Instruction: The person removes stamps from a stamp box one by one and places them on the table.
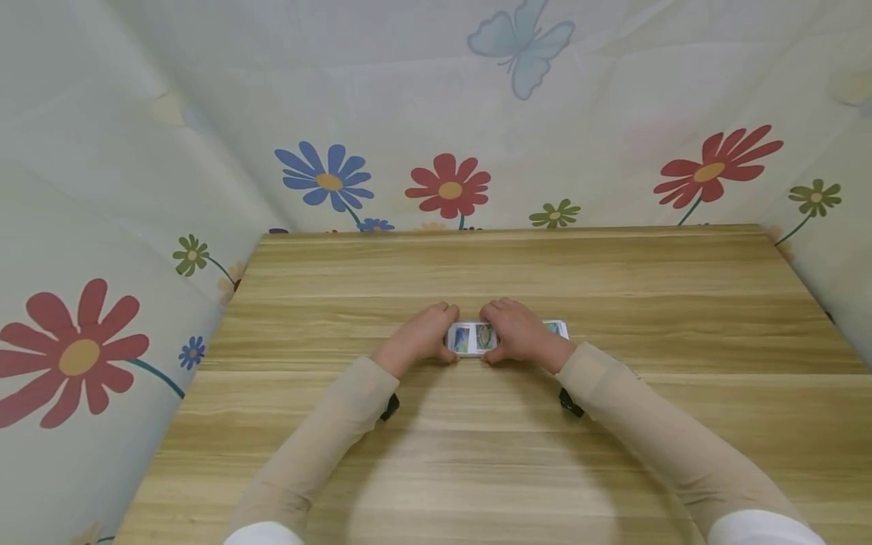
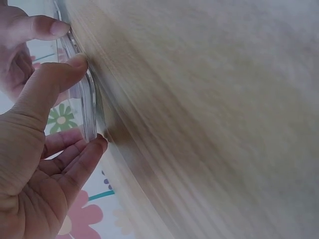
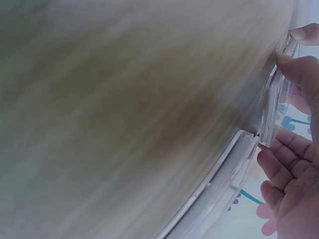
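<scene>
A shallow clear plastic case (image 1: 470, 340), with small colour pictures showing on white, is between both hands at mid-table. My left hand (image 1: 425, 333) grips its left end, thumb on the near edge and fingers at the far one. Its right end is held the same way by my right hand (image 1: 518, 333). The left wrist view shows the case's clear rim (image 2: 88, 107) between thumb and fingertips, close over the wood. Just right of it, partly hidden beneath the right hand, lies a second clear case (image 3: 214, 184) with white contents; a picture shows at its end (image 1: 557, 328).
The wood-grain table (image 1: 477, 469) reaches back to a white cloth backdrop (image 1: 381, 91) printed with flowers and a butterfly. Cloth also hangs along the left and right sides. Black wrist devices (image 1: 571, 403) sit under the sleeves.
</scene>
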A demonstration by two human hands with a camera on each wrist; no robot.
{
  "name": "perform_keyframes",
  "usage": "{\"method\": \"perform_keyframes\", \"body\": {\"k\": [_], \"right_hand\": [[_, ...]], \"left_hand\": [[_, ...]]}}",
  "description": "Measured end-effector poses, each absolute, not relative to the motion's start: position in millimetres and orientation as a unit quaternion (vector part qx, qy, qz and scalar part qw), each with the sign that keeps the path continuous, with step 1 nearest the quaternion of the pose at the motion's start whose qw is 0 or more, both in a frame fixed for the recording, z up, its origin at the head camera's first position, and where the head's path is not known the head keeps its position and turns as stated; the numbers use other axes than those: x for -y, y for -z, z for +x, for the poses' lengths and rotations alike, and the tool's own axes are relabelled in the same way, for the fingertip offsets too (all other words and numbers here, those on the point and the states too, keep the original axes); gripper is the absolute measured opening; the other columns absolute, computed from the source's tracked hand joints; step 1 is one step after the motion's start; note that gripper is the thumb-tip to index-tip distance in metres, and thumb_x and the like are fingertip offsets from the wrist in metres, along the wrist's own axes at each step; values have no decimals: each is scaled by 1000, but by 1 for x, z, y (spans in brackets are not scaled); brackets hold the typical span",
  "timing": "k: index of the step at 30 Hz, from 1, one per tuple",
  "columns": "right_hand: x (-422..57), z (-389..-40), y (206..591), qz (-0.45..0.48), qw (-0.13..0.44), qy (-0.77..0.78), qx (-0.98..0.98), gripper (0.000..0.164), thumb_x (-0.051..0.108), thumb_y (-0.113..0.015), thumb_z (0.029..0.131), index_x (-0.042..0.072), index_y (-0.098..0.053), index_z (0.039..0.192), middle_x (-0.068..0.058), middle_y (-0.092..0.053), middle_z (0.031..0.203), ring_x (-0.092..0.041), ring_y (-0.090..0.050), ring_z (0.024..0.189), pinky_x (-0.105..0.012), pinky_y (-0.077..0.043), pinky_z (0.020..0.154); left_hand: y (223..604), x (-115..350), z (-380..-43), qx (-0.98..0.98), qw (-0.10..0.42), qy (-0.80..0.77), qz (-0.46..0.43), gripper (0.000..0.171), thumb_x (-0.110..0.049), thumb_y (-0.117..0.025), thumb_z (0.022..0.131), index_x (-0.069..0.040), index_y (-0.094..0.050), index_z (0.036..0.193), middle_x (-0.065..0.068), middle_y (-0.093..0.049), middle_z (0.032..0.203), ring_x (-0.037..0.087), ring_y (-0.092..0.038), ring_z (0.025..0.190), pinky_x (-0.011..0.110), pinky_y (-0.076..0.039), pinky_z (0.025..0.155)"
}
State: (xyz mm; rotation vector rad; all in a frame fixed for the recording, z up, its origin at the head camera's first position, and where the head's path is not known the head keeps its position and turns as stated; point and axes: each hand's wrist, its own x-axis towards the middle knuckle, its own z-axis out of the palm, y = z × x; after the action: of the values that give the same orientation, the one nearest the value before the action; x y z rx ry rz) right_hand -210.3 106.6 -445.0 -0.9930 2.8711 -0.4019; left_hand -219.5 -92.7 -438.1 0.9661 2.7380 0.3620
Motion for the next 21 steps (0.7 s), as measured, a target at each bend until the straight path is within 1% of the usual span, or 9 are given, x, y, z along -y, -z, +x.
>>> {"method": "perform_keyframes", "body": {"k": [8, 15, 19, 21], "right_hand": [[-107, -211, 446, -326, 34, 129, -936, 60, 34, -82, 67, 0, -57, 110, -11, -61, 104, -22, -53, 94, -39, -45, 90], [-103, -213, 441, -329, 39, 94, -939, 60, 36, -82, 67, 1, -57, 108, -10, -61, 102, -23, -52, 94, -38, -45, 89], [-102, -213, 437, -329, 44, 67, -941, 60, 39, -81, 67, 2, -56, 107, -11, -60, 105, -24, -50, 94, -39, -44, 87], [-101, -213, 437, -327, 50, 64, -942, 61, 39, -81, 67, 1, -56, 107, -11, -59, 104, -24, -49, 93, -39, -43, 85]], "left_hand": [[437, 90, -219, -931, 111, -114, 328, 56, -22, -85, 68, 0, -53, 108, 10, -57, 95, 18, -53, 81, 31, -49, 77], [438, 91, -219, -936, 109, -103, 318, 62, -23, -83, 69, 1, -52, 117, 11, -56, 100, 18, -52, 84, 31, -49, 79], [439, 92, -217, -936, 109, -104, 318, 63, -22, -82, 70, 0, -53, 121, 12, -56, 105, 20, -52, 88, 32, -49, 81], [440, 92, -216, -936, 113, -105, 316, 63, -22, -81, 71, -1, -53, 123, 13, -56, 107, 20, -51, 90, 33, -48, 82]]}}
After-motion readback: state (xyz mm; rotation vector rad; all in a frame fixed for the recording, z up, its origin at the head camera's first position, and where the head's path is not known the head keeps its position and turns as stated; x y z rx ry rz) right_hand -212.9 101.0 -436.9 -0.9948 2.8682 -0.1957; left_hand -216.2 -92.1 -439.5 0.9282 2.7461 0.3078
